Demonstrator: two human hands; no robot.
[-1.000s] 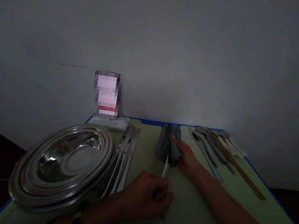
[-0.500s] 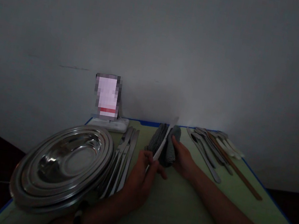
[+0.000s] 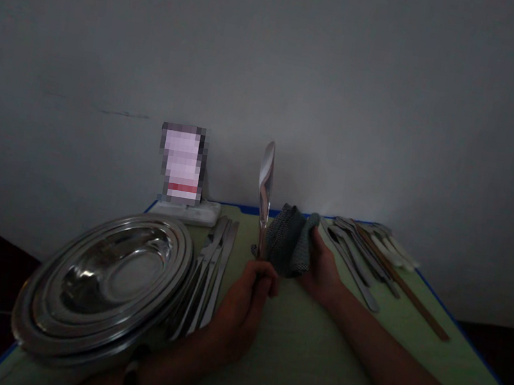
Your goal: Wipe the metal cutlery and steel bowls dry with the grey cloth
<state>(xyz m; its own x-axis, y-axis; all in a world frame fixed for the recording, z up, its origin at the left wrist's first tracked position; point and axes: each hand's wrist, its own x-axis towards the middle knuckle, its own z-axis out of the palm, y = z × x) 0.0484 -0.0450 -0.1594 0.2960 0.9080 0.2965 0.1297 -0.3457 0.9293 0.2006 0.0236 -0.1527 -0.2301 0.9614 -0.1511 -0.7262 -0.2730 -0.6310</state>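
My left hand (image 3: pixel 250 302) is closed round the handle of a shiny metal table knife (image 3: pixel 266 181), its broad blade pointing up. Just right of the knife, a dark grey patterned cloth (image 3: pixel 291 242) hangs bunched in my right hand (image 3: pixel 323 268), whose fingers are partly hidden behind it. Knife and cloth are apart at the blade; whether the cloth touches the handle, I cannot tell. Several metal knives (image 3: pixel 209 282) lie side by side on the table, left of my left hand.
Stacked metal plates and a bowl (image 3: pixel 101 278) fill the table's left side. Behind them, a phone (image 3: pixel 182 164) stands on a white base (image 3: pixel 186 210). At right lie several metal utensils (image 3: pixel 351 259), brown chopsticks (image 3: pixel 409 298) and white spoons (image 3: pixel 387 249). A grey wall (image 3: pixel 349 103) borders the back.
The knife has come out of the cloth's fold and turned upright, moving left in my left hand. The cloth has opened slightly and shifted a little right with my right hand.
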